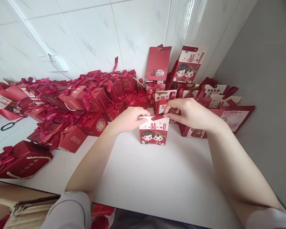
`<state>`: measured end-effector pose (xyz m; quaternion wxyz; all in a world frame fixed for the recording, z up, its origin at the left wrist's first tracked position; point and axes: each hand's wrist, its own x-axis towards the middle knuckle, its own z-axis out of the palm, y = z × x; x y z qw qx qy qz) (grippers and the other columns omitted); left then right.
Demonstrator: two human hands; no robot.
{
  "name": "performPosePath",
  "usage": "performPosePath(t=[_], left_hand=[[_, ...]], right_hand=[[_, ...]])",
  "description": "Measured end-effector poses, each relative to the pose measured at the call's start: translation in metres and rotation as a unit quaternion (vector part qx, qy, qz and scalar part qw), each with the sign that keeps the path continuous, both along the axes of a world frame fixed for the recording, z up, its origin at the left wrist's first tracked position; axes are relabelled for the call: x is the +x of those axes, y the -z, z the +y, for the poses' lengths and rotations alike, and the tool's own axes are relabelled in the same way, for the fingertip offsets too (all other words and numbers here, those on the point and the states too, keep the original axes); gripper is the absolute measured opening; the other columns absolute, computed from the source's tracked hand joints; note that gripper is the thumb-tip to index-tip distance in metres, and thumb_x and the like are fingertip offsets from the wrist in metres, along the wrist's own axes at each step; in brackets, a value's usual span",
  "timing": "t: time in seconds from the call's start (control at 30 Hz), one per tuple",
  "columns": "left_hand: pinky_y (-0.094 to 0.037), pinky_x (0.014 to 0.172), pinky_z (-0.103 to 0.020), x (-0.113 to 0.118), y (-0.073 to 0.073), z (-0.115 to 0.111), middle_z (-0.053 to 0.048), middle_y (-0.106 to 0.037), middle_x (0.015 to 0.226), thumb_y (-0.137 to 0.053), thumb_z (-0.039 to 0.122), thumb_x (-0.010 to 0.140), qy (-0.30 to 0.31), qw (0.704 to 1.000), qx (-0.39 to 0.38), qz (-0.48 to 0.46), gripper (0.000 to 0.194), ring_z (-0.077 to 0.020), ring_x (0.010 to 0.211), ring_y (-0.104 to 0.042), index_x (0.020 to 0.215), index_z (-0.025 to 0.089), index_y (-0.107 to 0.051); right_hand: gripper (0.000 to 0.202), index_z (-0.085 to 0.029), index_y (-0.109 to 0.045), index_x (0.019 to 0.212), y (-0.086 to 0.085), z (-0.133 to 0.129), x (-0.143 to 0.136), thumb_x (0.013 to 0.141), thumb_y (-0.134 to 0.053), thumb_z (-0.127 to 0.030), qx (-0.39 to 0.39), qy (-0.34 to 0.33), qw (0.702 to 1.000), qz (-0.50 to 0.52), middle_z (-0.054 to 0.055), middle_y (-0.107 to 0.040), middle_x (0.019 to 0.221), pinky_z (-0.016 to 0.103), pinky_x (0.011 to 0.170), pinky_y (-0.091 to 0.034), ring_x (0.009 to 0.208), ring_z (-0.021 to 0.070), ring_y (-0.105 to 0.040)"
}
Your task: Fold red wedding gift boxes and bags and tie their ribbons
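Observation:
A small red and white gift box (153, 133) printed with two cartoon figures stands upright on the white table (143, 178). My left hand (131, 119) pinches its top edge at the left corner, thumb in front and fingers behind. At the top right, my right hand (184, 112) has thumb and forefinger closed on a dark red ribbon (158, 117) that lies across the box's top. The other fingers of my right hand are curled.
Many red boxes with ribbons (82, 98) are heaped at the left and back. Upright printed boxes (187, 68) are stacked behind my right hand, against the tiled wall (90, 35). A cardboard box (30, 214) sits below the table's left front edge.

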<state>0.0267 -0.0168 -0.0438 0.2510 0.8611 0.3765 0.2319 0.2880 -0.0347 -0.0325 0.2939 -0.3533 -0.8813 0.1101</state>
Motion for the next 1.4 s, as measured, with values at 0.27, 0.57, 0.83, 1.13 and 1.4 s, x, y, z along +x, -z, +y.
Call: performPosePath(t=[0.27,0.57,0.83,1.13,1.4], left_hand=[[-0.046,0.073,-0.030,-0.002,-0.001,-0.001,-0.005,-0.074,0.096,-0.062,0.025,0.085,-0.010,1.000,-0.001,-0.001,0.021,-0.0241,0.084,-0.065,0.097,0.022,-0.080],[-0.039,0.062,-0.028,-0.001,-0.007,-0.002,-0.003,-0.074,0.090,-0.062,0.024,0.084,-0.023,0.998,-0.010,0.049,0.020,-0.0172,0.071,-0.061,0.093,0.019,-0.080],[-0.037,0.062,-0.027,0.000,-0.014,-0.004,-0.001,-0.074,0.088,-0.058,0.022,0.086,-0.020,0.995,-0.015,0.101,0.022,-0.0130,0.070,-0.059,0.093,0.017,-0.078],[-0.041,0.066,-0.026,0.000,-0.011,-0.004,-0.002,-0.072,0.093,-0.057,0.024,0.087,-0.022,0.996,-0.011,0.090,0.021,-0.0137,0.077,-0.061,0.094,0.017,-0.076],[-0.029,0.055,-0.026,0.005,-0.010,-0.009,0.001,-0.055,0.071,-0.055,0.031,0.089,-0.043,0.994,-0.012,0.104,0.019,-0.0113,0.061,-0.045,0.076,0.018,-0.058]], right_hand=[[0.008,-0.024,-0.064,0.082,0.000,0.000,0.006,0.089,-0.063,-0.027,-0.059,0.001,0.998,-0.004,0.000,-0.071,0.076,0.030,0.056,-0.045,0.062,0.0169,-0.062],[0.009,-0.023,-0.055,0.080,0.000,-0.001,0.004,0.085,-0.062,-0.025,-0.103,-0.008,0.993,-0.063,-0.004,-0.062,0.069,0.026,0.052,-0.034,0.053,0.0120,-0.049],[0.011,-0.024,-0.053,0.084,0.003,0.003,0.004,0.084,-0.063,-0.029,-0.157,0.025,0.985,-0.072,-0.003,-0.065,0.074,0.027,0.056,-0.037,0.061,0.0145,-0.055],[0.010,-0.024,-0.064,0.095,0.005,0.005,0.003,0.089,-0.058,-0.030,-0.184,-0.001,0.981,-0.067,0.001,-0.072,0.092,0.029,0.065,-0.046,0.077,0.0187,-0.066],[0.019,-0.022,-0.066,0.103,0.015,0.005,-0.018,0.096,-0.050,-0.030,-0.092,-0.008,0.995,-0.048,0.003,-0.072,0.092,0.029,0.068,-0.041,0.074,0.0169,-0.061]])
